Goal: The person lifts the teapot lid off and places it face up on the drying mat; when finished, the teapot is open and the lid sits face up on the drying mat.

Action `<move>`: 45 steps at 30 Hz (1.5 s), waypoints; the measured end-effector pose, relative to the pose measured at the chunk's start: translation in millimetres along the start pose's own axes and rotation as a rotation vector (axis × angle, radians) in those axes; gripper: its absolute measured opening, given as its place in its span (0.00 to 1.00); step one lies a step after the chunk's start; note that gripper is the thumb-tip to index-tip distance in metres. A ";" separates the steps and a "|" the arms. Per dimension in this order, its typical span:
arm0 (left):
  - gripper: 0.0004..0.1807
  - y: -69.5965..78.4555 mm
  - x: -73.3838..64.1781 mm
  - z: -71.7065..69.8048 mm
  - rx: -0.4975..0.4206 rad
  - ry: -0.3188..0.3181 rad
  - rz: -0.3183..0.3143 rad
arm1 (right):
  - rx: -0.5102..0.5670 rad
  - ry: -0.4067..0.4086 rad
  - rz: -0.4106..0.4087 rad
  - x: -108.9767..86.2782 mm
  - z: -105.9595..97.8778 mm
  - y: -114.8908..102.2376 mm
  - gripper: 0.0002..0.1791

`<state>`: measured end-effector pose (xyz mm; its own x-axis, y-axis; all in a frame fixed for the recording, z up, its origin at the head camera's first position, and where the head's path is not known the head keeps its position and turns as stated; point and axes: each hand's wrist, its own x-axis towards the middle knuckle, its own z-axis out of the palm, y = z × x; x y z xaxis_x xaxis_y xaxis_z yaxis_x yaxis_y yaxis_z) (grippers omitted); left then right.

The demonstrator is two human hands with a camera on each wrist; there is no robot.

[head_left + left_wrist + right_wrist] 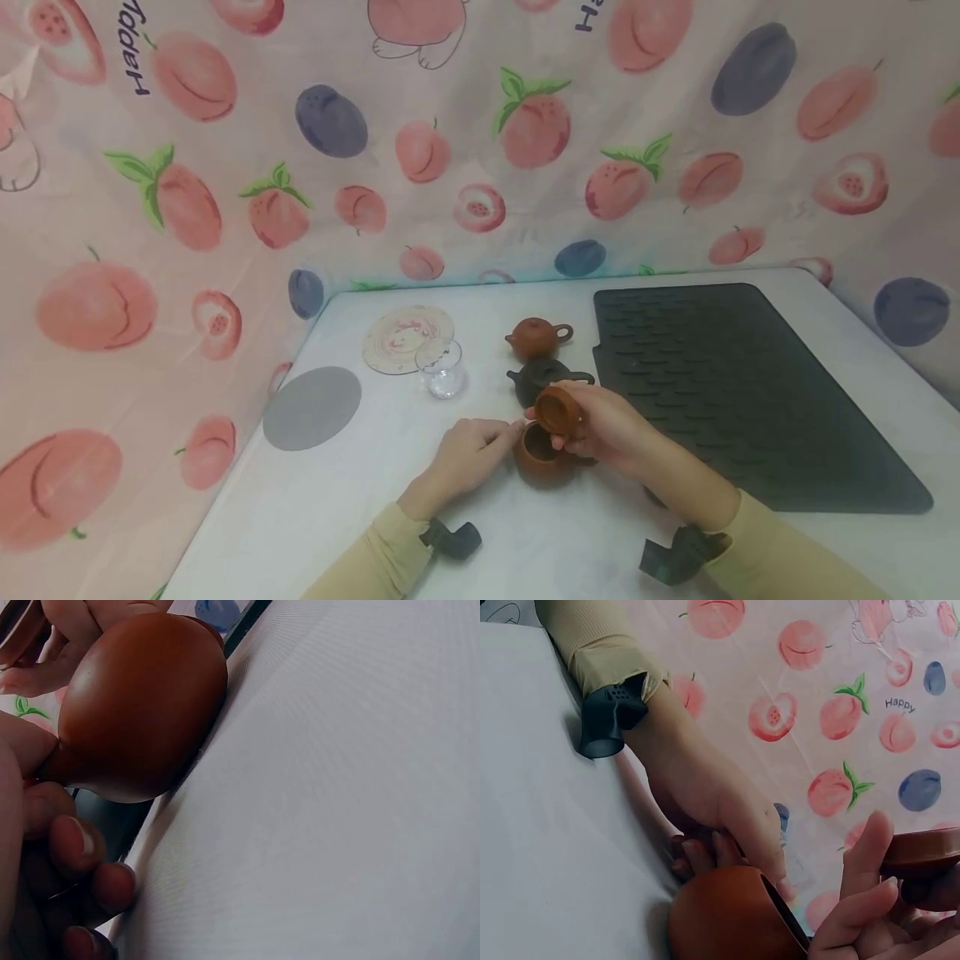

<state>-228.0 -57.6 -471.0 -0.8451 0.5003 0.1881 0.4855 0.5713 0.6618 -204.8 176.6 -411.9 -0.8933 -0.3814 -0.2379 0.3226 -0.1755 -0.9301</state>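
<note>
A brown clay teapot [543, 468] stands uncovered on the white table in front of the person. My left hand [467, 454] pinches its spout side between thumb and forefinger, as the left wrist view shows; the other fingers [112, 887] curl beneath. Just above the pot's mouth, my right hand [611, 427] grips a round brown lid [558, 410], tilted so that its hollow underside faces the head camera. In the right wrist view the lid [924, 851] appears edge-on between the fingertips. Part of the pot's right side is hidden behind the right hand.
Behind the hands stand a dark teapot [536, 379] and a smaller reddish-brown teapot [532, 340]. A black ridged mat [720, 400] covers the right side. To the left are a clear glass [442, 379], a patterned round mat [393, 333] and a grey oval mat [311, 408].
</note>
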 end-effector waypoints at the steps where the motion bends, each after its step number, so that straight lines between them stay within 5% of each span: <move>1: 0.30 0.4 -0.2 -0.2 0.001 0.003 0.000 | 0.018 0.001 0.007 -0.3 0.7 -0.7 0.21; 10: 0.30 -0.7 0.3 0.9 0.014 0.025 0.017 | 0.072 -0.034 0.024 -2.4 1.4 -5.5 0.26; 20: 0.30 -2.2 0.0 3.1 0.021 0.037 0.033 | -0.034 0.094 -0.014 -5.4 3.4 -11.7 0.22; 35: 0.30 0.5 0.0 1.1 0.042 0.036 0.036 | -0.523 0.145 -0.143 -7.3 2.7 -8.2 0.29; 45: 0.29 0.3 0.0 1.3 0.044 0.029 0.029 | -0.588 0.133 -0.184 -9.9 3.2 -8.7 0.29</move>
<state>-227.5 -56.6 -471.7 -0.8365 0.4980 0.2284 0.5186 0.5854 0.6231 -197.8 179.0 -400.5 -0.9614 -0.2693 -0.0571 -0.0319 0.3151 -0.9485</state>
